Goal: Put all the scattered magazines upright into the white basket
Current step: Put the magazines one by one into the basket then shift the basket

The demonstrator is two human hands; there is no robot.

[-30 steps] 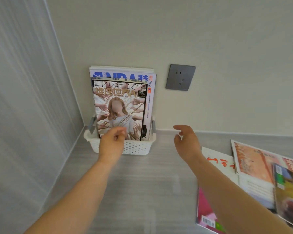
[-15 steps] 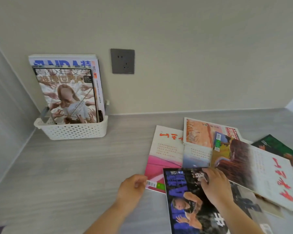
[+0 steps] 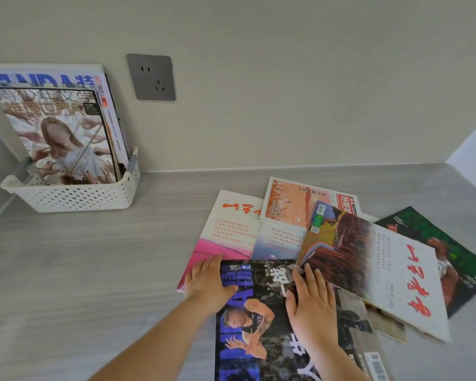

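Glossy blue-black basketball magazine (image 3: pixel 259 339) lies flat on the grey surface (image 3: pixel 94 270) nearest the person, top-right corner under a brown-white magazine w/ red script (image 3: pixel 368 270). Prob. light, floppy, slick, so best pinched at the free left edge. Right hand (image 3: pixel 312 301) presses flat on the cover. Left hand (image 3: pixel 208 281) sits at the left edge, thumb on cover; grip unclear. Clear run left to the white perforated plastic basket (image 3: pixel 74 199), which has front room.

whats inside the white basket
Upright in the white basket: a magazine showing a figure in white, and behind it a taller blue-lettered magazine. Their lower edges and anything further behind are covered.
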